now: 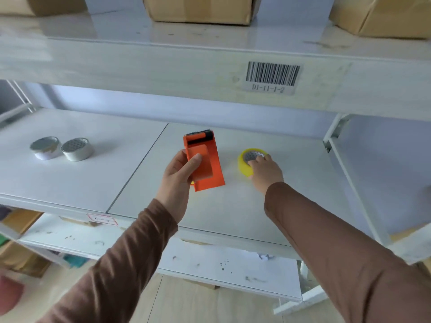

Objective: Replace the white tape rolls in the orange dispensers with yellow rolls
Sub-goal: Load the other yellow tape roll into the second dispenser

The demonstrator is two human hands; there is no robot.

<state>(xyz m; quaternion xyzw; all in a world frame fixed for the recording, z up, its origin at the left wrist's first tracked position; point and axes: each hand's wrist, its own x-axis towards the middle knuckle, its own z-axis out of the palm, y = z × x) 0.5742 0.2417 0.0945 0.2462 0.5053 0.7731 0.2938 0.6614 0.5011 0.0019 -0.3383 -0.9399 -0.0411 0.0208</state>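
My left hand (179,172) grips an orange tape dispenser (205,164) with a black serrated cutter at its far end, held over the middle of the white shelf (233,206). A sliver of yellow shows under the dispenser beside my palm. To its right a yellow tape roll (243,164) lies flat on the shelf, and my right hand (264,170) rests on it with fingers curled over its top and near side. Two white tape rolls (45,148) (78,149) lie side by side at the shelf's far left.
An upper shelf with a barcode label (271,76) hangs over the work area and carries cardboard boxes (200,8). A metal upright (349,178) bounds the shelf on the right. Lower shelves with coloured packages (14,229) sit below left.
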